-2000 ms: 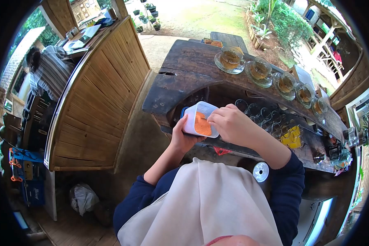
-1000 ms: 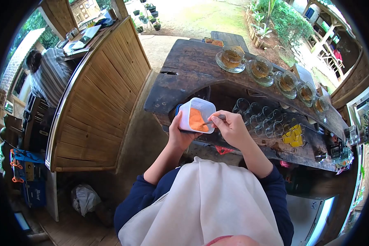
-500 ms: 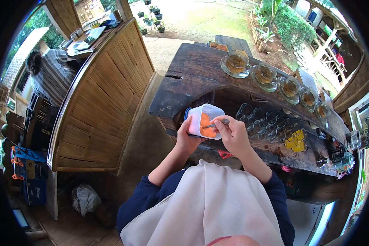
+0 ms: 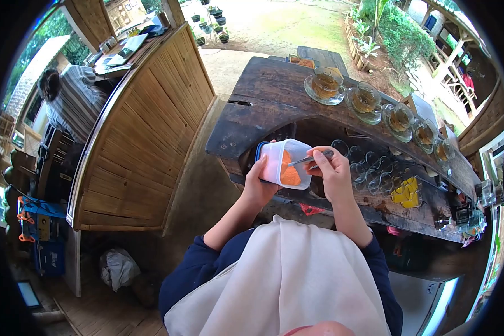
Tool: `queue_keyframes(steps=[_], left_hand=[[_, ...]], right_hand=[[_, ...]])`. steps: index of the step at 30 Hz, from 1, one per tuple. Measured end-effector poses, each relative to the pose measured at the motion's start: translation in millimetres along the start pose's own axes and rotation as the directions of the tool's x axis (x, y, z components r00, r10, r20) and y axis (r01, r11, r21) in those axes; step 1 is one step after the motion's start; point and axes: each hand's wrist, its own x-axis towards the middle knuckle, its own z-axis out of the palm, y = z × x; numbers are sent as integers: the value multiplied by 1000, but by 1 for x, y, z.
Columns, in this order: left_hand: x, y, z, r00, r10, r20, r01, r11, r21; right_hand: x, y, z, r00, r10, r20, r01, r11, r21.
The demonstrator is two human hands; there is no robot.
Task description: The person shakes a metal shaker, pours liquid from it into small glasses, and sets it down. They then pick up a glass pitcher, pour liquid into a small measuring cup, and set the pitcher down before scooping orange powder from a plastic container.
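My left hand (image 4: 259, 182) is wrapped round a translucent plastic tub (image 4: 271, 162), which is tilted with its opening toward the right. Orange powder (image 4: 289, 172) lies inside it. A blue rim, perhaps the lid, shows behind the tub. Between the fingers of my right hand (image 4: 333, 171) is the handle of a metal spoon (image 4: 303, 161), whose tip reaches the powder. Beyond my hands, glass cups of amber drink (image 4: 326, 84) stand on saucers along the dark wooden counter (image 4: 263, 89).
Glasses (image 4: 369, 168) crowd the lower shelf, beside several with yellow contents (image 4: 406, 193). At the left stands a bamboo-sided counter (image 4: 137, 140), with a person (image 4: 73, 103) in a striped top behind it. A whitish bag (image 4: 119, 269) lies on the floor.
My right hand has moved slightly right and up with the spoon, and the spoon's shaft shows more. The tub is a little farther right and up in view, still in my left hand.
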Motion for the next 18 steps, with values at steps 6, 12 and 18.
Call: queue_keyframes(steps=[6,12,18], left_hand=[[4,-5,-6,995,-94,-13,94,995,16],[7,-11,-3,979,-182,90,194,969,-154],[10,-21,1,964,-178,200,215,960,-182]], right_hand=[[0,-3,-16,998,-59,-17,60,998,35],[-13,-24,-17,913,-404,55,408,903,-136],[-13,-44,-31,584,-678,447,784,326,-528]])
